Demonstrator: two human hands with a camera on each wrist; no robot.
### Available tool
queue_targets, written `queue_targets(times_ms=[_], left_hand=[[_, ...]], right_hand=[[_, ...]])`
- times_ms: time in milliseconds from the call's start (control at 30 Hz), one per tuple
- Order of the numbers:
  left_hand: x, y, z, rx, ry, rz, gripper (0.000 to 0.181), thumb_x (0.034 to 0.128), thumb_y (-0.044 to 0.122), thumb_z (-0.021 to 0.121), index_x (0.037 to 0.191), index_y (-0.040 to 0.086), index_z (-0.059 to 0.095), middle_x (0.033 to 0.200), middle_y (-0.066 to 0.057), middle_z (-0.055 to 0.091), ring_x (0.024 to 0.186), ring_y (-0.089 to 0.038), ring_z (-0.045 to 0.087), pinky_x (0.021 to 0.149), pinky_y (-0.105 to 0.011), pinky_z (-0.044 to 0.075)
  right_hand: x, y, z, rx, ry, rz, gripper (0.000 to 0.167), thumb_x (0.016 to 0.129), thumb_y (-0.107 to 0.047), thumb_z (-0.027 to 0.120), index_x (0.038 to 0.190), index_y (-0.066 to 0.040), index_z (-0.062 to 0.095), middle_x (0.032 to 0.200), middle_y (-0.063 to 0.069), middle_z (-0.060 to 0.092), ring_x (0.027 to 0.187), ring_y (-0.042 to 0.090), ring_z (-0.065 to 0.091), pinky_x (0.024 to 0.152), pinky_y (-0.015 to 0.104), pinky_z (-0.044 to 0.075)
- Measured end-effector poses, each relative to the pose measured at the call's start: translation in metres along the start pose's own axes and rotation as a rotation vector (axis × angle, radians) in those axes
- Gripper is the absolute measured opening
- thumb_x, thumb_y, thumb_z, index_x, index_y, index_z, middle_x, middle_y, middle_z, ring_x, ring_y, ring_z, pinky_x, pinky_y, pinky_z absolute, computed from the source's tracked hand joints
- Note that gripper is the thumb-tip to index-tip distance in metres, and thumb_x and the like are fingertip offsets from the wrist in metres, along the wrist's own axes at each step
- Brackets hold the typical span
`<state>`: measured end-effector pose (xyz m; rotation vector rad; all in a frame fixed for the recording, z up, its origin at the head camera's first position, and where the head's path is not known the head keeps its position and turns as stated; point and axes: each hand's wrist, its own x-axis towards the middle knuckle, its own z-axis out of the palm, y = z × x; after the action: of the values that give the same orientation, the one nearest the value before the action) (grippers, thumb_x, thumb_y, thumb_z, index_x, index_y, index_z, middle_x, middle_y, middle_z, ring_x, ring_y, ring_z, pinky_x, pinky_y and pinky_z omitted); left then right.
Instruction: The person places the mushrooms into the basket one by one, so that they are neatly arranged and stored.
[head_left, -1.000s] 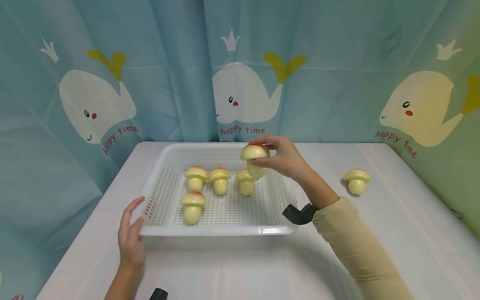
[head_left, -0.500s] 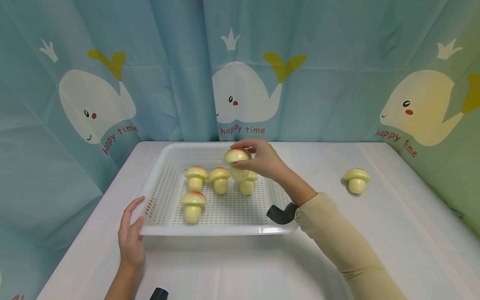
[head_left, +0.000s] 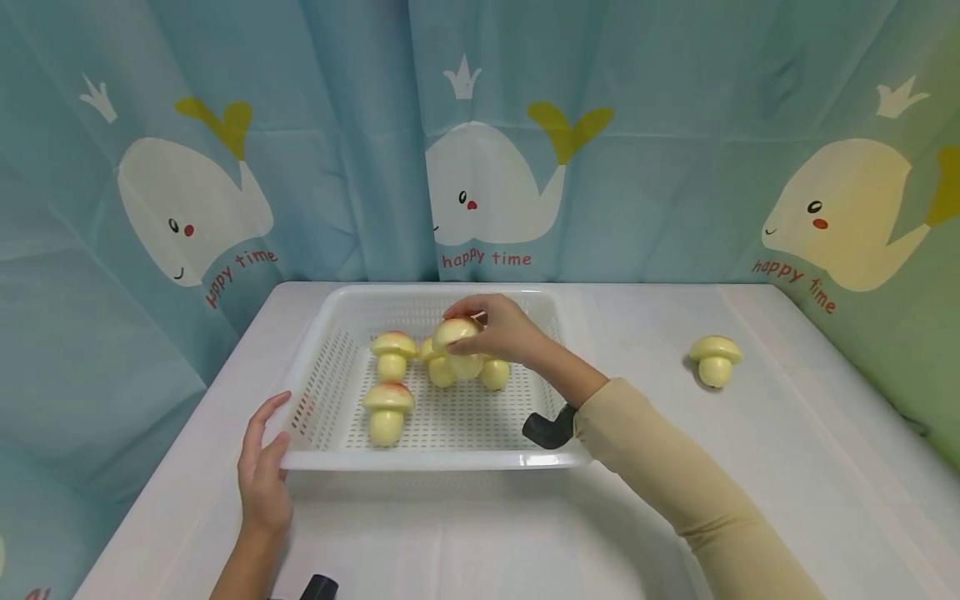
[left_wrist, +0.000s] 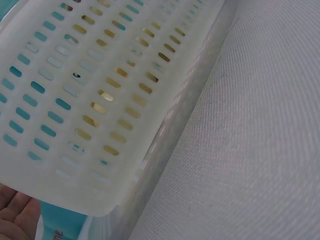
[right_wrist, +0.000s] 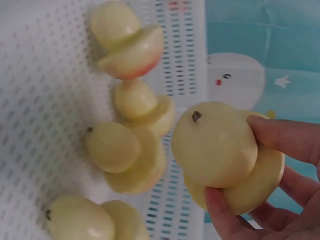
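In the head view my right hand (head_left: 498, 332) pinches a pale-yellow toy mushroom (head_left: 454, 335) with a reddish-topped cap, stem down, above the white plastic basket (head_left: 442, 461). The right wrist view shows thumb and fingers around this mushroom (right_wrist: 215, 145), its rounded stem end toward the camera. Several like it are in the basket, among them a front one (head_left: 387, 412) and a back-left one (head_left: 392, 354); the held mushroom partly covers two others. My left hand (head_left: 264, 475) touches the basket's left side near the front corner with nearly straight fingers; the left wrist view shows only part of it.
One more toy mushroom (head_left: 716, 361) stands on the white tablecloth (head_left: 795, 467), right of the basket. A blue curtain (head_left: 345, 167) with whale prints hangs behind the table. Black wrist-camera mounts sit at both wrists.
My right hand has carried the held mushroom leftward and lower over the basket, from above its right part to near the middle. My left hand and the basket stay put.
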<state>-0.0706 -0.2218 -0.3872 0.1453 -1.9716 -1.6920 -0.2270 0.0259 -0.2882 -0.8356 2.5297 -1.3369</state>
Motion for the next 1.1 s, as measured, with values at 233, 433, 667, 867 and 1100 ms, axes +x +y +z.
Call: queue_targets(times_ms=[233,433,667,867,1100], left_hand=[[0.0,0.003,0.0,0.032,0.004,0.004,0.045,0.0917,0.014,0.026,0.134,0.007,0.041,0.137,0.003,0.038,0.115,-0.013,0.04,0.081,-0.018,0.039],[-0.001,0.005,0.001,0.041,-0.001,0.003,0.045,0.0919,0.014,0.025,0.134,0.007,0.04,0.137,0.003,0.038,0.115,-0.012,0.04,0.083,-0.019,0.039],[-0.002,0.004,0.001,0.047,0.0,-0.005,0.045,0.0917,0.014,0.025,0.134,0.008,0.04,0.137,0.003,0.037,0.114,-0.012,0.04,0.081,-0.017,0.039],[-0.001,0.003,0.0,0.047,-0.004,-0.007,0.045,0.0918,0.014,0.025,0.134,0.009,0.04,0.138,0.002,0.037,0.114,-0.012,0.04,0.081,-0.017,0.039],[-0.001,0.002,0.0,0.034,-0.008,-0.001,0.045,0.0922,0.015,0.026,0.134,0.01,0.04,0.138,0.003,0.037,0.115,-0.014,0.04,0.082,-0.019,0.039]], right_hand=[[0.004,0.006,0.007,0.025,-0.072,0.022,0.037,0.069,-0.003,0.077,0.104,-0.002,0.066,0.099,0.006,0.064,0.084,0.017,0.059,0.073,0.026,0.048],[0.005,0.008,0.011,-0.059,-0.146,0.08,0.035,0.069,-0.007,0.079,0.102,-0.005,0.067,0.098,0.001,0.064,0.084,0.015,0.056,0.073,0.024,0.045],[0.005,0.01,0.017,-0.089,-0.217,0.139,0.033,0.068,-0.008,0.08,0.098,-0.007,0.068,0.093,-0.001,0.063,0.082,0.015,0.053,0.068,0.024,0.044],[0.005,0.013,0.022,-0.108,-0.303,0.168,0.032,0.068,-0.007,0.079,0.098,-0.007,0.068,0.09,0.002,0.059,0.077,0.012,0.05,0.06,0.024,0.046],[0.005,0.014,0.025,-0.11,-0.365,0.253,0.032,0.069,-0.009,0.079,0.099,-0.009,0.067,0.093,0.005,0.057,0.073,0.014,0.055,0.059,0.029,0.05]])
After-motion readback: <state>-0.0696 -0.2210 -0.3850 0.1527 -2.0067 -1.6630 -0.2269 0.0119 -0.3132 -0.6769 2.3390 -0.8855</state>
